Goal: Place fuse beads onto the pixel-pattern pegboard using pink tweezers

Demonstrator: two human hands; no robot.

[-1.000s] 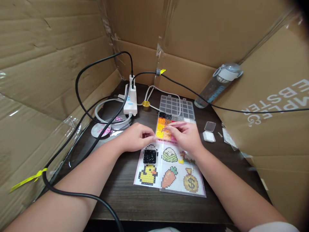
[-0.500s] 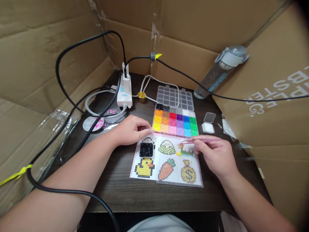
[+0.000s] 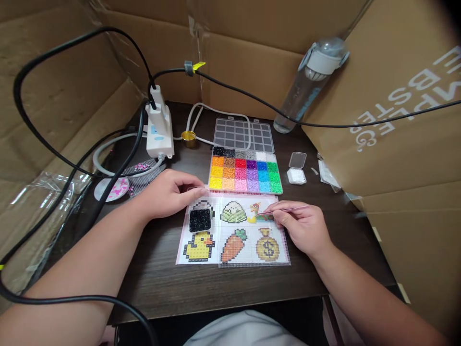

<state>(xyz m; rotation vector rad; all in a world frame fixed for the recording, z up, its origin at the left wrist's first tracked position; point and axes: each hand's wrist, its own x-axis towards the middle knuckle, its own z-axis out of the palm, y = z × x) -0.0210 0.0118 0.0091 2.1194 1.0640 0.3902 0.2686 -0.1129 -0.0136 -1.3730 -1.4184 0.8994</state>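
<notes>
My right hand [image 3: 304,226] is closed around pink tweezers [image 3: 291,209], their tips over the small dragon-like pattern at the upper right of the pattern sheet [image 3: 225,230]. A clear pegboard [image 3: 254,265] lies over the sheet's right part, and yellow beads show beside the dragon. My left hand [image 3: 173,192] rests at the sheet's upper left, thumb and fingers together at the raised clear lid of a small box of black beads [image 3: 200,220]. Duck [image 3: 199,247], carrot [image 3: 233,246], money bag [image 3: 267,245] and rice-ball-like [image 3: 233,212] patterns show around them.
Behind the sheet stands an open bead case [image 3: 246,170] with many colours. A white bead box [image 3: 296,176] and a bottle [image 3: 306,86] are on the right. Left are a power strip [image 3: 160,132], black cables [image 3: 21,81] and a dish of pink beads [image 3: 111,189]. A gold cup [image 3: 188,139] stands behind.
The tweezers' tips have come down lower over the dragon pattern. My left hand stays at the box of black beads. The whole view has shifted, so things appear further left.
</notes>
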